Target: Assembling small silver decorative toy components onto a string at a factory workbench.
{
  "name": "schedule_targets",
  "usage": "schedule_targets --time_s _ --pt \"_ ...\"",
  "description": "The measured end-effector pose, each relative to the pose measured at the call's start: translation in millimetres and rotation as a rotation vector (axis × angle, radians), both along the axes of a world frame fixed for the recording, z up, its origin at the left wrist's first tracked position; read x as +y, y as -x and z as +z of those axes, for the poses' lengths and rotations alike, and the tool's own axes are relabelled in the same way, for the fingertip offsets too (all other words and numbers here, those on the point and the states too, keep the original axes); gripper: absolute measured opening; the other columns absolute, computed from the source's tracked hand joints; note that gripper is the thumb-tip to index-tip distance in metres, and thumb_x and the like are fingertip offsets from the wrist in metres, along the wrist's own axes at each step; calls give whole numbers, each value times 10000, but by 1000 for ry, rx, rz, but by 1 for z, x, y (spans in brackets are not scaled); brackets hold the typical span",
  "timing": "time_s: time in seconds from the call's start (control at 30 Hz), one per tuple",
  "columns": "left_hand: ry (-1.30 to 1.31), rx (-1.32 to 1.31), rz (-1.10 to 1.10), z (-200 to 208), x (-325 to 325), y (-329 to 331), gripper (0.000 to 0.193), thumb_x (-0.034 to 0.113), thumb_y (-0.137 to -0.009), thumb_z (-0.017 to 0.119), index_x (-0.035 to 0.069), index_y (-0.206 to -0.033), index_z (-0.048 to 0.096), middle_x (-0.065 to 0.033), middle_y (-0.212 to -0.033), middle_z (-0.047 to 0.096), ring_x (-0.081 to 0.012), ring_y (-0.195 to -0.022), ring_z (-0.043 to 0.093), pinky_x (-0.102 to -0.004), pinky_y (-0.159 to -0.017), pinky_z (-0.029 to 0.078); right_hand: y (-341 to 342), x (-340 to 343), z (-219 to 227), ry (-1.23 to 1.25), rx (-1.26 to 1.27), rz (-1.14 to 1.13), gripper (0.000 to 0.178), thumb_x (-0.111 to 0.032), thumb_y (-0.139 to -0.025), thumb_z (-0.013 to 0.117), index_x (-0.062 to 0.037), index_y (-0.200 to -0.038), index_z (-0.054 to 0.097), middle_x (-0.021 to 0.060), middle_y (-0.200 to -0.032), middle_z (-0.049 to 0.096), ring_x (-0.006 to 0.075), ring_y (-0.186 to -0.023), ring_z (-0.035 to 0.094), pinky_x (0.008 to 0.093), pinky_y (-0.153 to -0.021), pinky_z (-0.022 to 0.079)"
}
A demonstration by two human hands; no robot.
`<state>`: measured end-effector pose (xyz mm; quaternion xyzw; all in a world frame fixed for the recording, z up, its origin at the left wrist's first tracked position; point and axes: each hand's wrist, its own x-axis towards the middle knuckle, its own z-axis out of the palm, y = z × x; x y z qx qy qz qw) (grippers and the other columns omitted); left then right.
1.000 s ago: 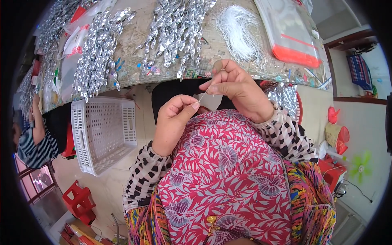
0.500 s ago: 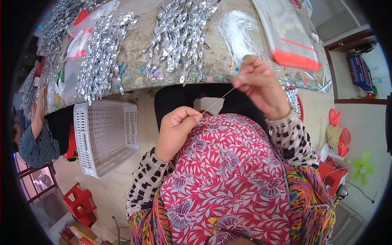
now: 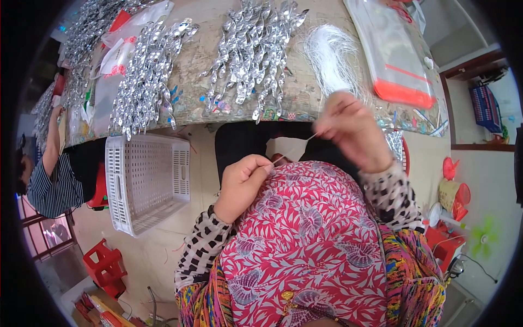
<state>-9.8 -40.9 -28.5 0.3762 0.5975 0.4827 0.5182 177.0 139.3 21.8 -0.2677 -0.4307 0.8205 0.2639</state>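
Observation:
A thin white thread (image 3: 292, 150) stretches slantwise above my lap. Its lower end is pinched between the thumb and forefinger of my left hand (image 3: 241, 184). My right hand (image 3: 357, 133), smeared somewhat by motion, grips the other end higher up, just off the table's near edge. Beyond that hand lies a loose bundle of white threads (image 3: 331, 60) on the table. To its left, silver twisted foil strands (image 3: 253, 52) hang toward the edge, and a second group of foil strands (image 3: 147, 76) lies farther left.
Clear plastic bags (image 3: 400, 60) with a red band lie at the table's right. Below the worn table (image 3: 201, 117), a white plastic basket (image 3: 150, 182) stands on the floor at left, near a red stool (image 3: 104, 267). A co-worker in a striped shirt (image 3: 52, 188) sits far left.
My right hand has come down slightly, closer to the left hand, and blurs more. The thread stays between both hands. The whole view has shifted a little.

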Motion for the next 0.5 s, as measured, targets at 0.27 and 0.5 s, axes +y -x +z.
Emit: schedule_targets --time_s 0.27,0.5 --pt "159 106 -218 -7 -12 8 146 122 -920 584 -7 -970 628 10 -849 611 -42 -780 519 -203 -702 427 -3 -6 -1 82 0 -77 139 47 -818 595 -41 -896 521 57 -778 597 168 -740 631 245 -637 492" --pt "189 21 -73 -13 -42 24 205 160 -948 548 -19 -1006 630 0 -872 621 -60 -796 534 -223 -733 442 -4 18 3 58 110 -248 139 30 -855 575 -53 -962 540 51 -839 595 188 -857 650 281 -743 544"
